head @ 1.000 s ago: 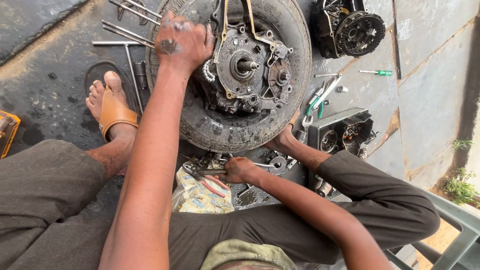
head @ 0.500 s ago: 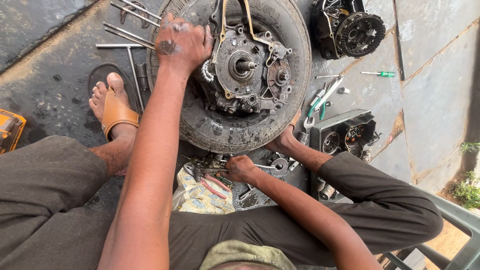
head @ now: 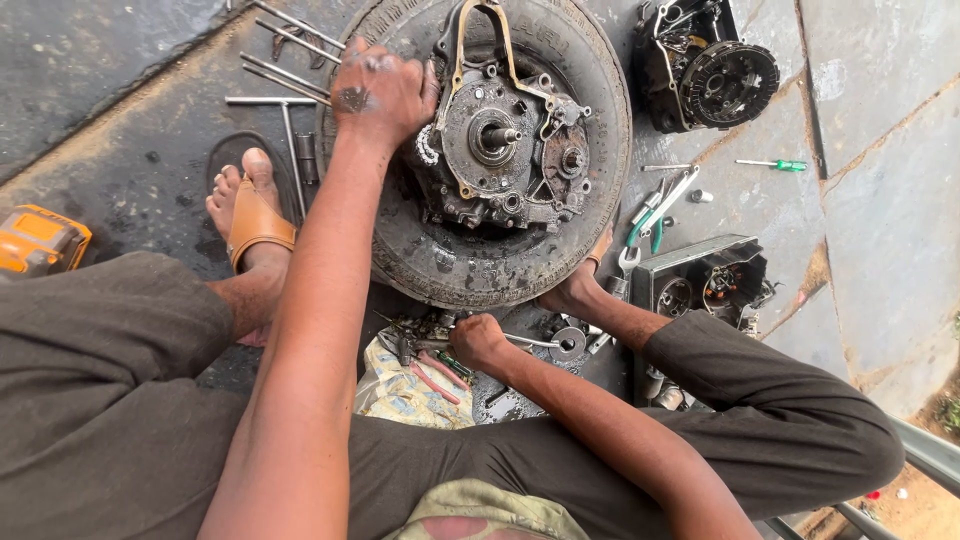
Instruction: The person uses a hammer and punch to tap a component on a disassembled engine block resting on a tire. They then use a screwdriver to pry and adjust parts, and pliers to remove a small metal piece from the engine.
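A greasy engine block lies on a worn black tyre on the ground in front of me. My left hand, smeared with grease, reaches forward and grips the engine's left edge with curled fingers. My right hand is down near my lap, just below the tyre. It is closed around a thin metal tool among a pile of small tools. Red-handled pliers lie on a patterned cloth beside that hand.
Long metal rods and a T-handle wrench lie at the left of the tyre, by my sandalled foot. An engine cover sits top right, another housing at right, with a green screwdriver and spanners. An orange tool sits far left.
Both hands keep their places; only the view has shifted slightly.
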